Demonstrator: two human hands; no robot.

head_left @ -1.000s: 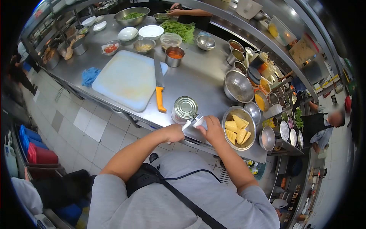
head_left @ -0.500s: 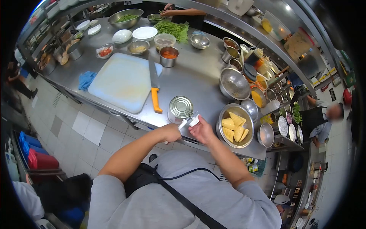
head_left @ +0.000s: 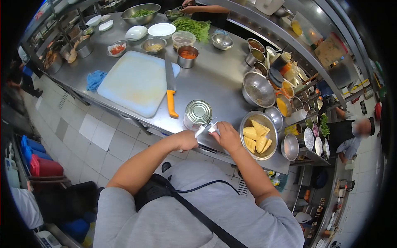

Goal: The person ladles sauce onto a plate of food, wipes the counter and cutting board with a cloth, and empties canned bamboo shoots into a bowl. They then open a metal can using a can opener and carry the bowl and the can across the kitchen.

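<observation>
A large metal can point(head_left: 198, 113) with a ridged lid stands near the table's front edge. A can opener point(head_left: 211, 125) with white handle parts sits at the can's lower right rim. My left hand point(head_left: 186, 140) is closed round one white handle of it. With bent fingers, my right hand point(head_left: 228, 135) grips the white part on the other side. Right of my right hand is a steel bowl point(head_left: 271, 153) with several yellow pineapple pieces point(head_left: 261, 131). A knife point(head_left: 171, 89) with an orange handle lies on the right edge of a white cutting board point(head_left: 132, 84).
Steel bowls point(head_left: 258, 89), bottles and containers crowd the right side. Leafy greens point(head_left: 192, 29), plates point(head_left: 163, 30) and a pot of orange food point(head_left: 187, 56) stand farther back. A blue cloth point(head_left: 96, 79) lies left of the board. Other people stand at the far side and right.
My right fingers opened off the white part about half a second ago and are now closed round it again. The whole view has shifted slightly; the can stays near the front edge.
</observation>
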